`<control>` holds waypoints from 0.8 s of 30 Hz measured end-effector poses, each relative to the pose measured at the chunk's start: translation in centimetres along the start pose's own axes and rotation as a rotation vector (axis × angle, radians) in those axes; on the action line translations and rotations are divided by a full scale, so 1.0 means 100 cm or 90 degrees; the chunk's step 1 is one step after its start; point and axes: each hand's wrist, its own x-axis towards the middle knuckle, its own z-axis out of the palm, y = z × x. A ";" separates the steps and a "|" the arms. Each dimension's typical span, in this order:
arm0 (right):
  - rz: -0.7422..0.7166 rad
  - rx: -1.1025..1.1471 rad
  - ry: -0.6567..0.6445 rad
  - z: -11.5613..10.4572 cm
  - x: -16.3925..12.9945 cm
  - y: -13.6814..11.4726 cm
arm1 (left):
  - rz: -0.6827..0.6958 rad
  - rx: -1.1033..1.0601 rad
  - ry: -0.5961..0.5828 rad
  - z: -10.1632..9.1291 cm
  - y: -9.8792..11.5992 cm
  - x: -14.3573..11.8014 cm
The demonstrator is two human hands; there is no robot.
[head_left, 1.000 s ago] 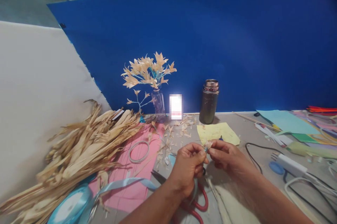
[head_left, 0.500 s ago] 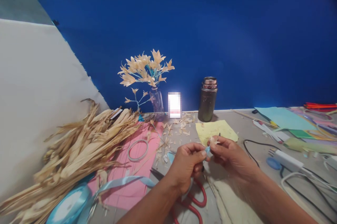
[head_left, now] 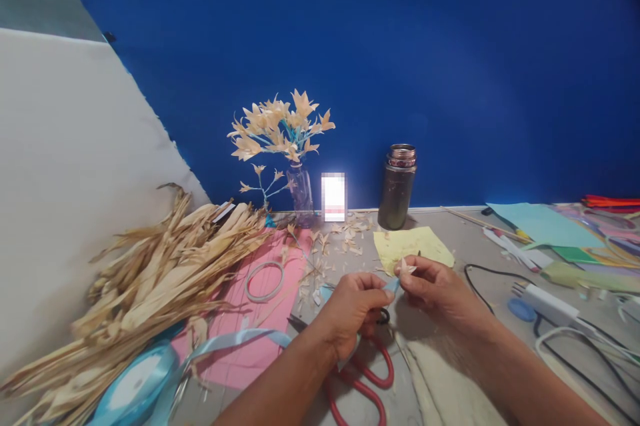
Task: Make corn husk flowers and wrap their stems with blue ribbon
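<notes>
Low in the frame's centre, the left hand [head_left: 350, 309] pinches light-blue ribbon [head_left: 391, 285]; the right hand [head_left: 435, 286] pinches a small husk flower [head_left: 404, 267] at its end; red-handled scissors [head_left: 367, 376] lie beneath; dried husks [head_left: 150, 279] fill the lower left of the bench [head_left: 470, 246]; a dark flask [head_left: 397, 187] stands behind.

A dark metal flask [head_left: 397, 187] stands on the tabletop [head_left: 465, 243] against the blue board [head_left: 400, 66]. Left of the flask, a small glass vase [head_left: 300, 196] holds pale husk flowers [head_left: 280, 129]. Farther left of the flask lies a heap of dry husks [head_left: 150, 279] beside pink paper [head_left: 260, 319] bearing a tape ring [head_left: 263, 281]. Right of the flask lie coloured paper sheets [head_left: 545, 226] and a black cable [head_left: 480, 286].
</notes>
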 end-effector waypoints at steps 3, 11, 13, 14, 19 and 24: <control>0.010 -0.006 0.010 0.000 0.000 -0.002 | 0.025 0.022 0.010 0.000 -0.001 0.000; -0.003 -0.017 0.035 0.002 0.001 -0.001 | 0.147 0.170 0.107 0.001 -0.005 0.003; -0.022 -0.093 0.067 -0.003 0.003 -0.003 | 0.202 0.239 0.152 -0.002 0.000 0.004; -0.042 -0.156 0.096 -0.008 0.004 -0.006 | 0.237 0.278 0.176 -0.005 0.002 0.004; -0.168 -0.670 0.249 -0.046 0.007 -0.029 | 0.322 0.411 0.256 -0.017 0.011 0.007; -0.165 -0.884 0.292 -0.076 0.006 -0.036 | 0.326 0.477 0.277 -0.029 0.004 0.017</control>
